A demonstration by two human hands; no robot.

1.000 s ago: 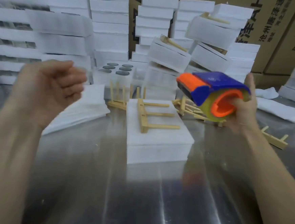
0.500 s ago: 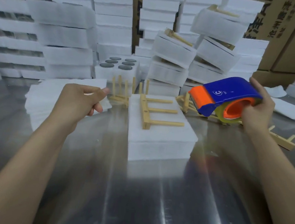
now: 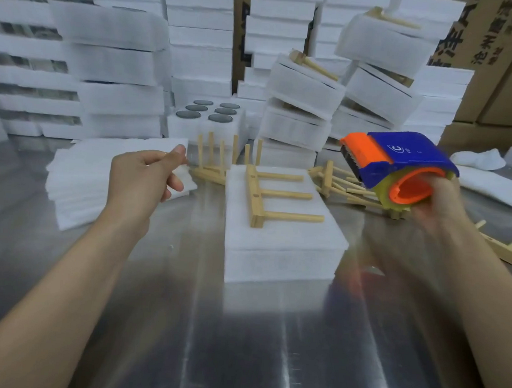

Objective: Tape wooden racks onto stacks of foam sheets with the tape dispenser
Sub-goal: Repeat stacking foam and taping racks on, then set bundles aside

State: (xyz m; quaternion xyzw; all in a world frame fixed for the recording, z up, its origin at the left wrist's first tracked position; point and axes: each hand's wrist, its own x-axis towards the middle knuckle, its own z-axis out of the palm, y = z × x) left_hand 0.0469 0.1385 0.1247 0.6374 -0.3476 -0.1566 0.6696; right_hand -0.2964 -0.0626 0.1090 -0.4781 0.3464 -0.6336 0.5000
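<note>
Two hands hover above the shiny metal table (image 3: 235, 360), and the step looks like the approach before the first strip of tape. At the left, the left hand (image 3: 147, 179) hangs over a loose pile of thin white foam sheets (image 3: 80, 192), its fingers loosely curled and thumb forward, gripping nothing that can be seen.

In the middle, the neat rectangular stack of white foam sheets (image 3: 281, 251) sits flat on the table. A pale wooden rack (image 3: 256, 194) lies on its top face, with the spine along the stack's left side and three dowels pointing right. No tape shows on either, so this bundle seems unfastened.

To the right, the right hand (image 3: 440, 208) is wrapped round the blue and orange tape dispenser (image 3: 404, 162). It holds the dispenser in the air, toothed orange nose aimed left toward the stack. Next, probably, the left hand must pin the rack while the nose comes down onto the foam and draws tape across. Spare wooden racks (image 3: 338, 185) lie heaped behind the dispenser.
</note>
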